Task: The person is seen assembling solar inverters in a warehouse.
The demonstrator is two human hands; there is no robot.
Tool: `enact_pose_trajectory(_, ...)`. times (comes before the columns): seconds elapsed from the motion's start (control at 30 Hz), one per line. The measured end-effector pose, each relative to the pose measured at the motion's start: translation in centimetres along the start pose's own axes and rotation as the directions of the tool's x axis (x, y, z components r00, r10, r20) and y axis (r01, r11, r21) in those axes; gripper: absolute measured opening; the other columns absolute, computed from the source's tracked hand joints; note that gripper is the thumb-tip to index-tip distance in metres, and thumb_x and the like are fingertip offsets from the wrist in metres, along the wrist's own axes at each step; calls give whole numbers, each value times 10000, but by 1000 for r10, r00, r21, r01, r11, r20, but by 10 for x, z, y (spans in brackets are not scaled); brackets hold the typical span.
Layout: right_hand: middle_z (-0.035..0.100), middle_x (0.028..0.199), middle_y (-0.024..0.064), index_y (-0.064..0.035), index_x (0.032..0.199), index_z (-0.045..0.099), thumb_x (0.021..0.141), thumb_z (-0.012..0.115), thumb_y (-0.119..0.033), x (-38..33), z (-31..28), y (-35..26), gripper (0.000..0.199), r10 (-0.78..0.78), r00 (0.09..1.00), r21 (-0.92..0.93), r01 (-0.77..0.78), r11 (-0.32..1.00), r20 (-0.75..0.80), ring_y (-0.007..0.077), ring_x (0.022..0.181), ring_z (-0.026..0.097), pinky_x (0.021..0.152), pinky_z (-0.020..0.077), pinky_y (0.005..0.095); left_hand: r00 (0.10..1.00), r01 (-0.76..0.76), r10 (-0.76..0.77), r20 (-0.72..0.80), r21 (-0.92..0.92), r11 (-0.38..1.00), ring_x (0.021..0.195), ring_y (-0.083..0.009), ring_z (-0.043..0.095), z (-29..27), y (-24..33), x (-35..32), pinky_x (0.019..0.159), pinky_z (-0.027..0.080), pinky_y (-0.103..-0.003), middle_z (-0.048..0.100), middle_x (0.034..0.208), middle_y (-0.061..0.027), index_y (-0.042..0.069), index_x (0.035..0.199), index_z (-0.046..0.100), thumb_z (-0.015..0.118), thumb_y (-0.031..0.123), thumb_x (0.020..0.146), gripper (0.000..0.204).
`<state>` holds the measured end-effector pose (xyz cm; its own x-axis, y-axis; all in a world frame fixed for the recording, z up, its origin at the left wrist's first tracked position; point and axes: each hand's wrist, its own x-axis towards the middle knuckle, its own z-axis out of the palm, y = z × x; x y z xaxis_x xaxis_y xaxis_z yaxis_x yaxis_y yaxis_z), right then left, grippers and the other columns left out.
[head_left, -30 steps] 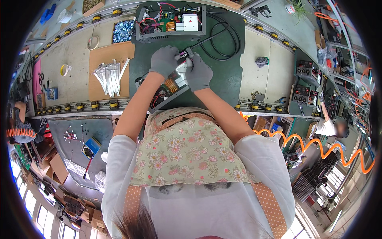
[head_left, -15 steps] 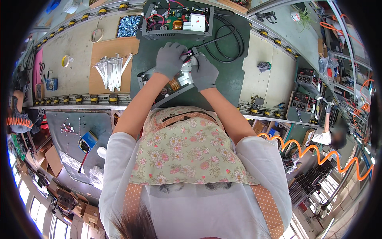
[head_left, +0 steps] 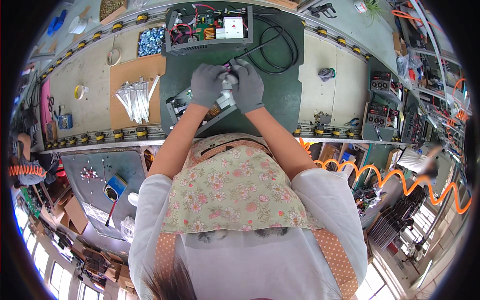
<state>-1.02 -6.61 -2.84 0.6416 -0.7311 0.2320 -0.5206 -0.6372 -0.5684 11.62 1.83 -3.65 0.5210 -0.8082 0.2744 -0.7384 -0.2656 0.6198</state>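
Note:
Both my hands wear grey gloves and meet over an open metal chassis (head_left: 182, 107) with a circuit board and copper coils, lying on a dark green mat (head_left: 280, 95). My left hand (head_left: 206, 85) and my right hand (head_left: 247, 86) are closed together around a small white and silver part (head_left: 229, 80) at the chassis's far end. A black cable (head_left: 272, 42) runs from that spot in loops toward a second open chassis (head_left: 210, 27) at the back of the mat.
Left of the mat a brown cardboard sheet (head_left: 127, 75) carries a bundle of silver metal strips (head_left: 135, 95). A tray of small metal parts (head_left: 150, 41) and tape rolls (head_left: 79, 91) lie nearby. Yellow conveyor rollers (head_left: 117, 134) line the bench edges. An orange coiled hose (head_left: 390, 180) hangs at right.
The view has shifted so the bench sits lower and nearer in the picture. My hands stay together on the same small part over the chassis, closing in a little tighter.

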Motion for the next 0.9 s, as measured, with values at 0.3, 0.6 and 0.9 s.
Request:
enact_pose_trajectory(0.3, 668, 998, 73, -150, 1162, 609, 871, 653, -264, -5, 6, 7, 316, 162, 986, -133, -157, 979, 30, 316, 862, 664, 721, 520, 438, 973, -95, -4, 231, 416, 905, 915, -255, 602, -2, 11, 10, 787, 482, -404, 662, 877, -28, 146, 935, 700, 651, 203, 820, 137)
enact_pose_trajectory(0.6, 659, 969, 79, -136, 1078, 624, 867, 650, -253, -6, 10, 11, 243, 147, 989, -134, -144, 981, 13, 316, 839, 658, 709, 499, 456, 988, -93, 24, 156, 456, 885, 862, -265, 615, 14, 13, 6, 712, 505, -388, 652, 839, -49, 127, 856, 665, 645, 187, 796, 87)
enact_pose_trajectory(0.9, 633, 975, 123, -107, 1070, 619, 833, 662, -225, 5, 2, 9, 268, 110, 985, -124, -93, 988, 136, 343, 860, 648, 723, 505, 457, 995, 8, -49, 90, 401, 916, 839, -259, 625, 23, 13, 11, 699, 510, -379, 651, 821, -59, 122, 828, 646, 650, 209, 794, 93)
